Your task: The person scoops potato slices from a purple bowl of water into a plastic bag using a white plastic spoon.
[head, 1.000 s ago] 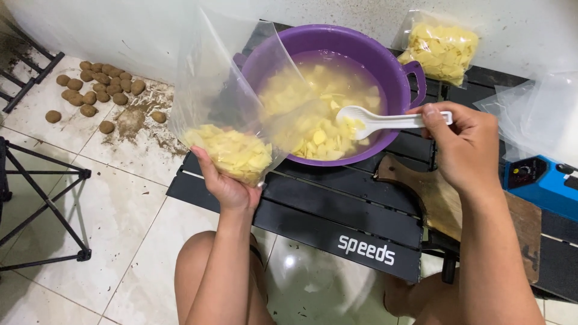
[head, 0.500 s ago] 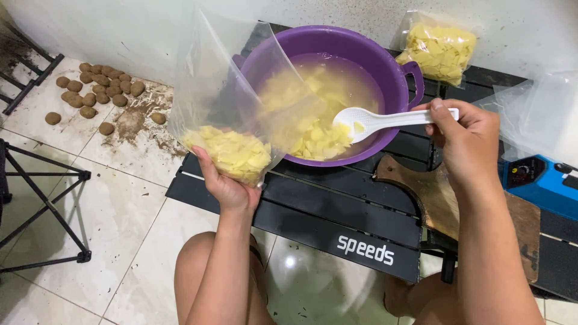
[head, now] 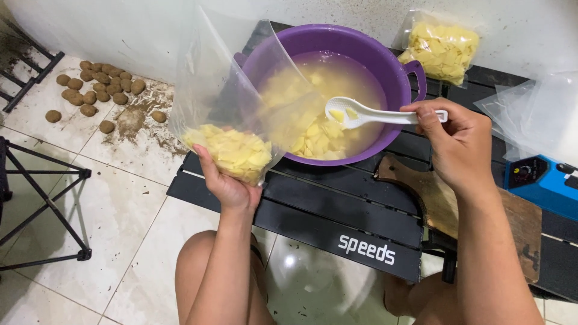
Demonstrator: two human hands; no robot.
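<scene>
My left hand [head: 227, 183] cups the bottom of a clear plastic bag [head: 232, 96], which stands open and holds yellow potato slices [head: 232, 151] in its lower part. My right hand [head: 460, 144] grips the handle of a white slotted spoon [head: 355, 112]. The spoon's bowl carries a few slices and hangs above the water, just right of the bag's mouth. Under it sits a purple basin [head: 361, 48] filled with cloudy water and more potato slices [head: 316, 139].
The basin rests on a low black slatted table [head: 337, 204]. A filled bag of slices [head: 442, 48] leans at the back right, beside empty clear bags [head: 533, 117]. A blue device [head: 542, 180] and a wooden board [head: 439, 201] lie at right. Unpeeled potatoes [head: 99, 87] lie on the tiled floor; a black metal stand [head: 42, 198] is at left.
My right hand has lifted the spoon out of the basin's water with a few slices on it and brought it left toward the bag. The left hand and bag stayed put.
</scene>
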